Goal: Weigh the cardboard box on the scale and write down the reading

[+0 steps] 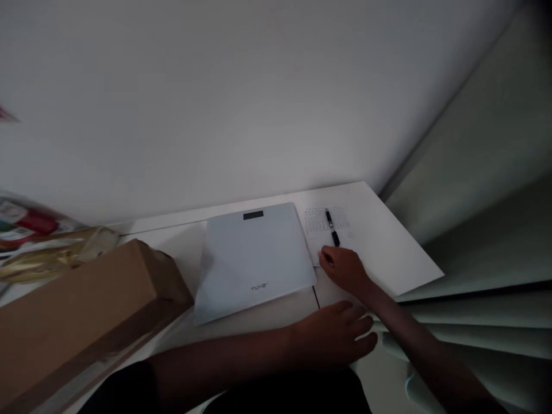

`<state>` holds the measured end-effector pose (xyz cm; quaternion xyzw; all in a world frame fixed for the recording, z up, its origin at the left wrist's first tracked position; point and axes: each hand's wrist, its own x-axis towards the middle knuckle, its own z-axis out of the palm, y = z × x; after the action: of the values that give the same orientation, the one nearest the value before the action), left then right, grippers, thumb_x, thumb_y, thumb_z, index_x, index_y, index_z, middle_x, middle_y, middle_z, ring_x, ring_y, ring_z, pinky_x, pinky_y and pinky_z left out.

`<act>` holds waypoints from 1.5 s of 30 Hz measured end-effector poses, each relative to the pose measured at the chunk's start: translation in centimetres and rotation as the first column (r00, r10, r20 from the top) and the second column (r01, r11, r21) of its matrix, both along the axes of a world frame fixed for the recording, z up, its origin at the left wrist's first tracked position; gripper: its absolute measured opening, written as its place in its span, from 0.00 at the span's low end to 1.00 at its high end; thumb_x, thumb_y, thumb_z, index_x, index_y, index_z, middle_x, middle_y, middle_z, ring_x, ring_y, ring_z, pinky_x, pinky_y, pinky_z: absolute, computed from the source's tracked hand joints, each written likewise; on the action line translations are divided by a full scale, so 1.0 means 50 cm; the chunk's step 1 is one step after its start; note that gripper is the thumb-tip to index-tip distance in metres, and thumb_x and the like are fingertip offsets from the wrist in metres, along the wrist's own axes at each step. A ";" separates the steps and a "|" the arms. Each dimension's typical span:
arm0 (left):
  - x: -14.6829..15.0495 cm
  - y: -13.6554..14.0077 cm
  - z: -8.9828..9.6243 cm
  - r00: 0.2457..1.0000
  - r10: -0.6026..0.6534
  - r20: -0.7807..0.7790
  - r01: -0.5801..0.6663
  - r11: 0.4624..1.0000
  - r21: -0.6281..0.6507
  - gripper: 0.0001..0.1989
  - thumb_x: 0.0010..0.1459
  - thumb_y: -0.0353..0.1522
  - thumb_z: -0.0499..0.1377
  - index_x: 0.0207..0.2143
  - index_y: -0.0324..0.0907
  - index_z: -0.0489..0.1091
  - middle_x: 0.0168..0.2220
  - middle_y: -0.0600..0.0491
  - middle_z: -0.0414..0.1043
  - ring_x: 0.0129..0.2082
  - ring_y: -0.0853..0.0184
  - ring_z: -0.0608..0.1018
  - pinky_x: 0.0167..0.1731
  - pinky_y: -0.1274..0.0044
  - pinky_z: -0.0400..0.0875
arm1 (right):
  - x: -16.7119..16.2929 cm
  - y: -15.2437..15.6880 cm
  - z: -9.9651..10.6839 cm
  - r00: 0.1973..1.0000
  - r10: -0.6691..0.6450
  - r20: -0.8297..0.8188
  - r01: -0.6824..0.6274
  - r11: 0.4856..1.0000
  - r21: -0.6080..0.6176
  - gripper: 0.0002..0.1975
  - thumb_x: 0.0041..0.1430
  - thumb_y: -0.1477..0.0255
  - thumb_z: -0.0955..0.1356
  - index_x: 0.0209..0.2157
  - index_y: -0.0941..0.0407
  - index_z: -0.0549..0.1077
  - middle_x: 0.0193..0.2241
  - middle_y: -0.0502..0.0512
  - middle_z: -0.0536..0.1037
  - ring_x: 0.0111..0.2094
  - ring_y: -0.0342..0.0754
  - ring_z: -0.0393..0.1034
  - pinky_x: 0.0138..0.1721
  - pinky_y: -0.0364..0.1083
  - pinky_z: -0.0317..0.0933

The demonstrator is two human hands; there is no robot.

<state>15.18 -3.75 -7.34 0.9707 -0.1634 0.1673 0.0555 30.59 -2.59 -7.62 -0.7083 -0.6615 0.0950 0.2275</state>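
Note:
My right hand (344,267) is closed, its fingers curled at the near edge of a white sheet of paper (317,221) with rows of printing. Whatever is in that grip, if anything, is hidden. On the sheet, just beyond the fingers, lies a black pen (332,227). Palm down, my left hand (330,335) stretches across at the table's front edge with its fingers apart and nothing in them. Left of the paper, a flat, pale bathroom scale (254,253) with a small dark display rests on the white table (388,247).
A long brown cardboard box (81,310) sits at the left front. Behind it are a gold-coloured package (52,259) and a red-and-white item (26,221), both blurred. A pale wall (241,103) backs the table, and a grey-green curtain (483,190) hangs at the right.

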 end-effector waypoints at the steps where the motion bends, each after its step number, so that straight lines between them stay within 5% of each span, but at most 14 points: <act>1: 0.004 -0.002 -0.009 1.000 -0.010 0.011 0.010 1.000 0.002 0.17 0.68 0.30 0.49 0.55 0.34 0.68 0.54 0.42 0.69 0.55 0.55 0.70 0.53 0.66 0.62 | 0.013 0.004 0.001 1.000 -0.020 0.023 0.020 1.000 0.016 0.16 0.68 0.64 0.60 0.27 0.57 0.62 0.23 0.50 0.69 0.25 0.43 0.58 0.29 0.45 0.43; 5: 0.012 -0.006 -0.049 0.999 0.010 0.036 -0.011 1.000 0.014 0.17 0.68 0.31 0.50 0.54 0.35 0.70 0.59 0.42 0.66 0.59 0.53 0.68 0.60 0.64 0.58 | 0.075 0.042 0.014 0.988 -0.113 0.100 0.107 0.992 0.065 0.10 0.66 0.66 0.62 0.32 0.56 0.65 0.30 0.52 0.73 0.31 0.45 0.63 0.30 0.46 0.46; 9: 0.016 -0.004 -0.077 0.998 0.010 0.054 -0.011 1.000 0.023 0.16 0.68 0.31 0.51 0.53 0.34 0.71 0.58 0.40 0.67 0.60 0.53 0.68 0.61 0.64 0.57 | 0.125 0.099 0.025 0.965 -0.168 0.202 0.178 0.983 -0.036 0.08 0.65 0.65 0.64 0.39 0.56 0.66 0.36 0.55 0.75 0.34 0.48 0.66 0.28 0.46 0.45; 19: 0.015 0.004 -0.068 0.999 -0.003 0.042 0.002 1.000 0.023 0.16 0.68 0.29 0.49 0.50 0.34 0.74 0.53 0.41 0.72 0.59 0.53 0.69 0.60 0.64 0.58 | 0.138 0.173 0.028 0.945 -0.047 0.324 0.113 0.976 -0.185 0.13 0.62 0.72 0.63 0.48 0.55 0.69 0.31 0.56 0.77 0.28 0.48 0.65 0.26 0.46 0.44; 24: 0.014 0.010 -0.061 0.999 0.002 0.040 -0.002 1.000 0.005 0.16 0.68 0.28 0.49 0.47 0.35 0.75 0.52 0.42 0.73 0.59 0.54 0.69 0.58 0.65 0.60 | 0.158 0.193 0.024 0.998 -0.031 -0.047 0.030 0.999 -0.038 0.12 0.58 0.73 0.64 0.42 0.54 0.77 0.24 0.50 0.73 0.26 0.44 0.66 0.32 0.45 0.58; 28: 0.015 0.012 -0.063 0.998 0.003 0.068 -0.003 1.000 0.005 0.16 0.68 0.27 0.49 0.45 0.36 0.76 0.51 0.43 0.74 0.59 0.54 0.69 0.57 0.65 0.61 | 0.168 0.197 0.000 0.945 0.006 -0.328 0.042 0.989 0.139 0.15 0.58 0.73 0.64 0.44 0.55 0.77 0.31 0.52 0.77 0.30 0.45 0.72 0.35 0.45 0.67; 32: 0.015 0.009 -0.066 0.998 0.002 0.066 -0.002 1.000 0.005 0.15 0.68 0.28 0.50 0.45 0.36 0.77 0.51 0.43 0.74 0.59 0.54 0.69 0.57 0.65 0.61 | 0.170 0.192 -0.007 0.976 0.012 -0.217 0.049 0.960 0.274 0.14 0.57 0.69 0.70 0.45 0.54 0.76 0.36 0.53 0.78 0.34 0.48 0.74 0.40 0.48 0.69; 37: 0.016 0.007 -0.069 0.999 0.009 0.036 -0.009 1.000 -0.001 0.15 0.67 0.29 0.51 0.45 0.37 0.77 0.51 0.44 0.74 0.60 0.53 0.68 0.59 0.65 0.60 | 0.156 0.181 0.013 0.993 -0.060 -0.106 0.105 0.859 0.500 0.17 0.66 0.59 0.65 0.29 0.57 0.70 0.27 0.56 0.72 0.29 0.47 0.66 0.35 0.48 0.62; 39: 0.017 0.007 -0.072 0.999 0.006 0.049 -0.006 1.000 -0.006 0.14 0.67 0.28 0.51 0.45 0.36 0.77 0.50 0.43 0.74 0.60 0.53 0.68 0.59 0.64 0.59 | 0.144 0.179 0.014 0.957 -0.010 -0.290 0.144 0.885 0.442 0.20 0.69 0.58 0.59 0.31 0.56 0.71 0.23 0.53 0.68 0.26 0.45 0.63 0.31 0.47 0.61; 42: 0.018 0.007 -0.075 0.998 0.001 0.065 0.000 1.000 -0.012 0.14 0.67 0.29 0.52 0.45 0.36 0.76 0.50 0.42 0.74 0.59 0.53 0.69 0.59 0.64 0.60 | 0.124 0.182 0.004 0.761 0.073 -0.645 0.080 0.976 0.205 0.19 0.68 0.57 0.59 0.46 0.55 0.72 0.23 0.50 0.70 0.22 0.43 0.64 0.24 0.44 0.60; 45: 0.019 0.007 -0.075 0.998 0.007 0.056 -0.006 1.000 -0.015 0.14 0.67 0.29 0.52 0.45 0.36 0.76 0.50 0.42 0.74 0.59 0.53 0.69 0.59 0.65 0.60 | 0.106 0.188 -0.007 0.663 0.055 -0.746 -0.023 0.998 0.054 0.17 0.61 0.57 0.65 0.38 0.58 0.72 0.24 0.53 0.75 0.24 0.44 0.69 0.23 0.42 0.62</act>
<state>16.11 -3.42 -11.12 0.9657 -0.1606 0.1957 0.0576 35.87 6.79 -7.96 -0.5882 -0.5269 0.3686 0.4904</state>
